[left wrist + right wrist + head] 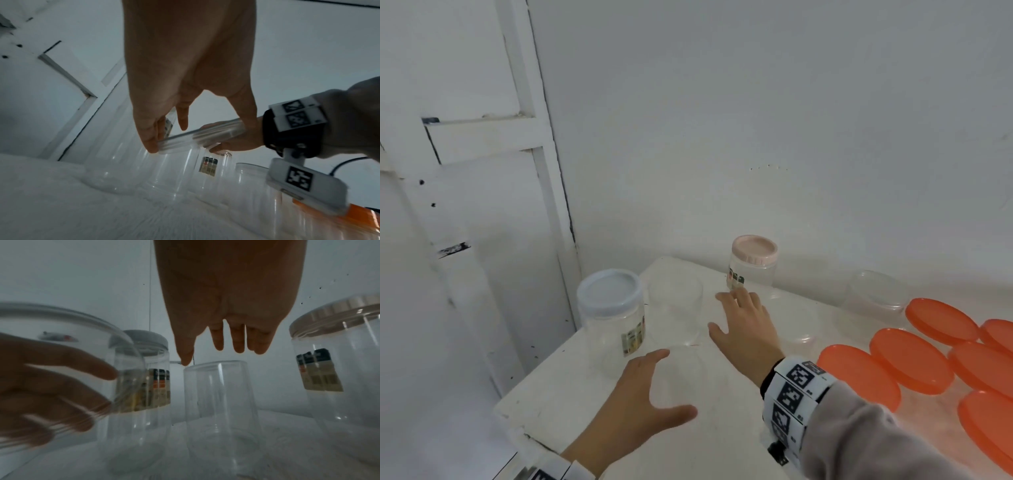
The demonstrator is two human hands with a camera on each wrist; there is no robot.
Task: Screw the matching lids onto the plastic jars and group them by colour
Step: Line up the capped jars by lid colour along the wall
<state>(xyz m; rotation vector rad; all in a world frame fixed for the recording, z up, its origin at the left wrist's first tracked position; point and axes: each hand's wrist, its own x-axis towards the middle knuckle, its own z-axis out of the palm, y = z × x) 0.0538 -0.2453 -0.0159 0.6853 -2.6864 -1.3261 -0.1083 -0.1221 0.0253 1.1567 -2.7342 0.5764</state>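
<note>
On white tabletop (571,387): left hand (640,394) grips clear lidless jar (681,377) at its rim; right hand (746,322) spread, empty, near pink-lidded jar (753,265). Blue-lidded jar (609,308) stands left; orange lids (911,359) right. Risk: crowded transparent jars easily toppled.

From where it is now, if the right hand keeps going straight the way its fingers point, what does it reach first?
Most likely the pink-lidded jar by the wall: in the head view the right hand points up the table at it, fingertips near its label. The wrist view shows an open clear jar below the fingers, so depth is uncertain.
</note>
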